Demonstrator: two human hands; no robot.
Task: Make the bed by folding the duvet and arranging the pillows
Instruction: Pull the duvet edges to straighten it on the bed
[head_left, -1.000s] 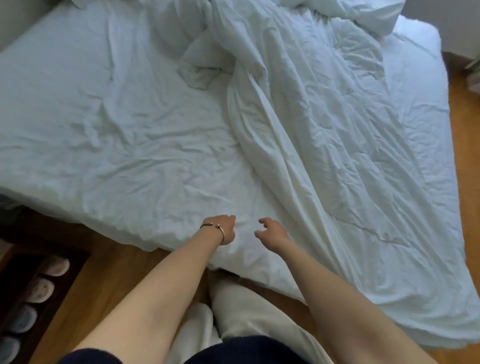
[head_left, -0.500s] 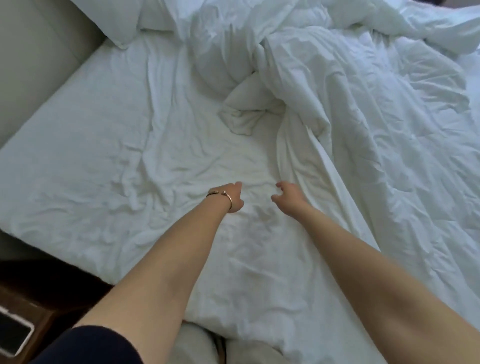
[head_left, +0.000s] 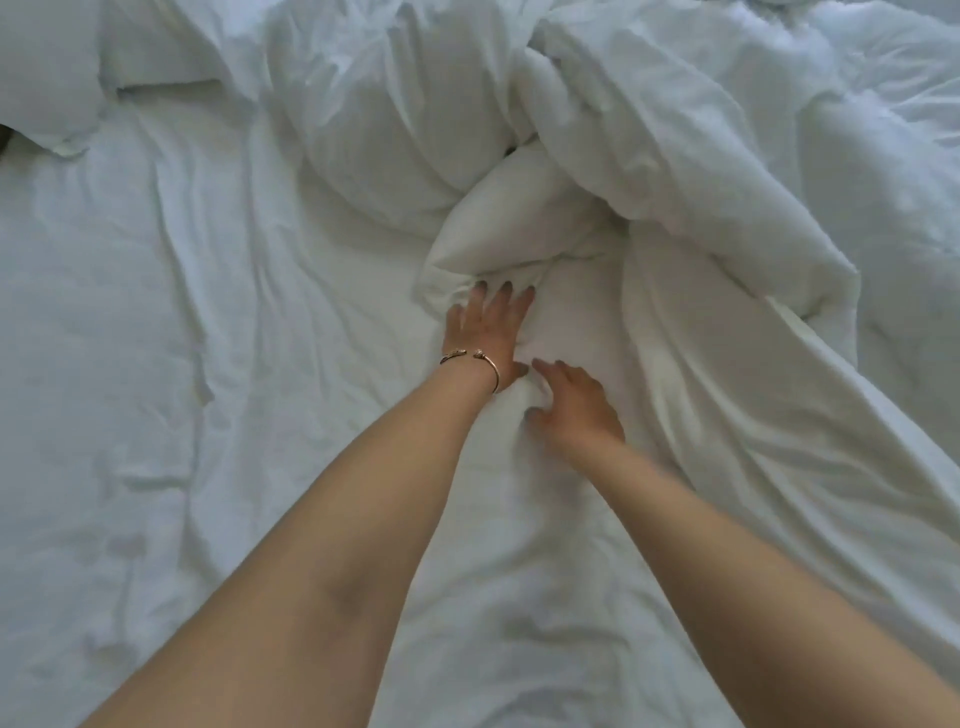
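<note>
Arms reach up from the bottom of the frame. My left hand (head_left: 488, 332), with a gold wire bangle (head_left: 475, 364) on its wrist, lies flat and spread on the rumpled white fabric duvet (head_left: 649, 171) at centre — my right hand (head_left: 576, 410) pinches its edge just below. A white pillow (head_left: 47, 73) sits upper left.

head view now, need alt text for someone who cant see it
Two bare arms reach over a white bed: the left hand, fingers spread, presses the bunched corner of a rumpled white duvet, and the right hand curls into the fabric just below it. A gold bracelet circles the left wrist. A white pillow lies at upper left on the creased sheet.
</note>
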